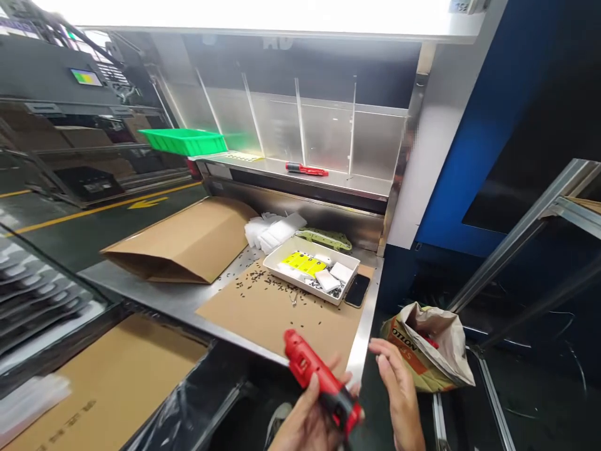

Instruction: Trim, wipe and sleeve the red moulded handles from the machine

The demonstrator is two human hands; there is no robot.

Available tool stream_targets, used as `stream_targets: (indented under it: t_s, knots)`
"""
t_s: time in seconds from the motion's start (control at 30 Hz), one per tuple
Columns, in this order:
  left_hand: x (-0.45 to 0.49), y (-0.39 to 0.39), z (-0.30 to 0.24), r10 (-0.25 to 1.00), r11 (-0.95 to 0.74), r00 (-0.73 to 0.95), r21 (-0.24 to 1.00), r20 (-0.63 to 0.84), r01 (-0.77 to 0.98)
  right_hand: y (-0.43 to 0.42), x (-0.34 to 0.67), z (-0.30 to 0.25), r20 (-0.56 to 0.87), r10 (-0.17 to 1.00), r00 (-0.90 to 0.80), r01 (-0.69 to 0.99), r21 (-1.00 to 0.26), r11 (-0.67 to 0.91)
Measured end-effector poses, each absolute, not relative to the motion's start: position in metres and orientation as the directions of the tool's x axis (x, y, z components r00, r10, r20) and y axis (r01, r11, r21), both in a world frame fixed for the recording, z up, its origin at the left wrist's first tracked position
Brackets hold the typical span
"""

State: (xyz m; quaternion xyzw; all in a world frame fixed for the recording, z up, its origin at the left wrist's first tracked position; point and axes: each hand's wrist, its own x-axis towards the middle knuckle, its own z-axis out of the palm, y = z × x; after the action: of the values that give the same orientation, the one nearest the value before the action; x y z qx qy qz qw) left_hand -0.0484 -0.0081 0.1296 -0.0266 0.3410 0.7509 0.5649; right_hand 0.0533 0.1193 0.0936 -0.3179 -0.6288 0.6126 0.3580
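While the left hand (307, 416) grips the red tool (322, 383), it overhangs the bench edge (361, 351).

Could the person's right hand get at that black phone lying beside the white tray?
Probably yes. The right hand is open and holds nothing, hovering just off the bench's near corner. The phone lies flat on the cardboard sheet at the bench's right edge, uncovered, with nothing between. The left hand holds the red tool.
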Motion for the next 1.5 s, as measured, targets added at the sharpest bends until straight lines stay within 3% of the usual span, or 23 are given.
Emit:
stream_targets:
  t_s: [0.07,0.13,0.27,0.43,0.7,1.07,1.5]
  knots:
    - [-0.078,-0.005,0.131,0.735,-0.232,-0.542,0.600,-0.408,-0.765,0.108,0.034,0.081,0.123,0.851,-0.511,0.008,-0.989,0.148]
    - [-0.108,-0.006,0.122,0.692,-0.284,-0.618,0.646,-0.374,-0.709,0.089,0.006,0.075,0.153,0.856,-0.495,0.051,-0.978,0.204]
    - [-0.171,-0.008,0.099,0.715,-0.375,-0.595,0.517,-0.366,-0.769,0.056,-0.075,0.075,0.101,0.896,-0.433,0.077,-0.986,0.148]
    - [-0.255,-0.014,0.089,0.766,-0.340,-0.462,0.328,-0.447,-0.881,0.044,-0.175,0.069,-0.003,0.900,-0.437,0.009,-1.000,0.001]
    - [-0.360,-0.028,0.080,0.788,-0.277,-0.419,0.348,-0.450,-0.896,0.033,-0.278,0.072,-0.052,0.908,-0.416,-0.012,-0.998,-0.063]
    - [-0.392,-0.017,0.087,0.676,-0.315,-0.534,0.456,-0.508,-0.832,0.049,-0.318,0.075,-0.130,0.873,-0.471,-0.013,-0.988,-0.154]
    - [-0.403,0.016,0.098,0.640,-0.323,-0.609,0.555,-0.469,-0.767,0.088,-0.328,0.083,-0.067,0.812,-0.580,-0.038,-0.993,-0.109]
